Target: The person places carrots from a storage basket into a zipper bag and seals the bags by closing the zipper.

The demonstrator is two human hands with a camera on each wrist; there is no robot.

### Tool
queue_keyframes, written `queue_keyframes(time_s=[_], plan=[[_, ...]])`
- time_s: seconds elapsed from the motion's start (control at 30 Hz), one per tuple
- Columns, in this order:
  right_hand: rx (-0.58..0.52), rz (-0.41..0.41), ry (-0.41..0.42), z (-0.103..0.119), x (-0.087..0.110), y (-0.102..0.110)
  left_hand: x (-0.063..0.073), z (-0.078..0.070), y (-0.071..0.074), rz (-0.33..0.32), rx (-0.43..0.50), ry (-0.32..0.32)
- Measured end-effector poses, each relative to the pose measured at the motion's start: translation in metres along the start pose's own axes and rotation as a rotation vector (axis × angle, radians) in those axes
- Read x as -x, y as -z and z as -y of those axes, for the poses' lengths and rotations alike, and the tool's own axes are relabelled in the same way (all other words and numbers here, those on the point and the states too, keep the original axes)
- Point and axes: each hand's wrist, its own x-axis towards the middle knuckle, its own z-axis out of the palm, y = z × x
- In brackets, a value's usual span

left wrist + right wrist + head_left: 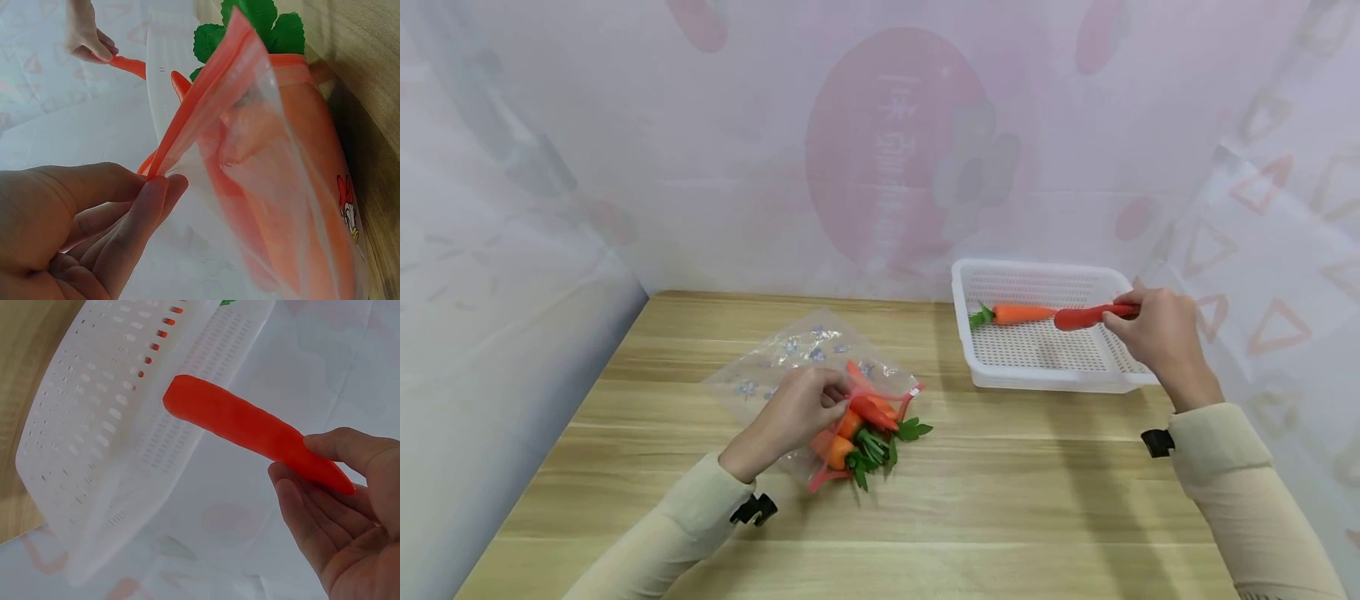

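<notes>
A: Which step are we performing?

B: We judge it a single-piece transfer between the basket (1052,380) and the bag (808,350) (the direction we cannot tell). Our right hand (1165,333) grips the red vegetable (234,420) by its narrow tip, blunt end apparently over the basket. Our left hand (793,408) pinches the bag's red edge strip (194,103) between thumb and finger.

A: What does the next move call for?

B: If the bag is the destination, we should part its mouth and insert the piece without snagging leaves. If the basket is, we lower and release.

A: Materials?

B: The vegetable is smooth and tapered. The bag is limp, clear film, holding carrots (841,452) whose green tops protrude. The basket is white, perforated, plastic-looking, with one carrot (1021,314) inside. Basket and bag rest on a wood-grain table (970,500).
</notes>
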Motion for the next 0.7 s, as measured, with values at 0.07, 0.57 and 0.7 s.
queue_keyframes(time_s=[0.07, 0.57, 0.7], plan=[[-0.006, -0.007, 0.021, 0.003, 0.003, 0.002, 0.000, 0.000, -0.001, -0.006, -0.007, -0.006], [-0.050, -0.100, 0.158, 0.034, 0.026, 0.016, -0.001, -0.001, 0.000, -0.002, -0.004, 0.011], [-0.062, -0.103, 0.179, 0.043, 0.034, 0.017, -0.001, 0.000, 0.000, 0.000, -0.005, 0.000]])
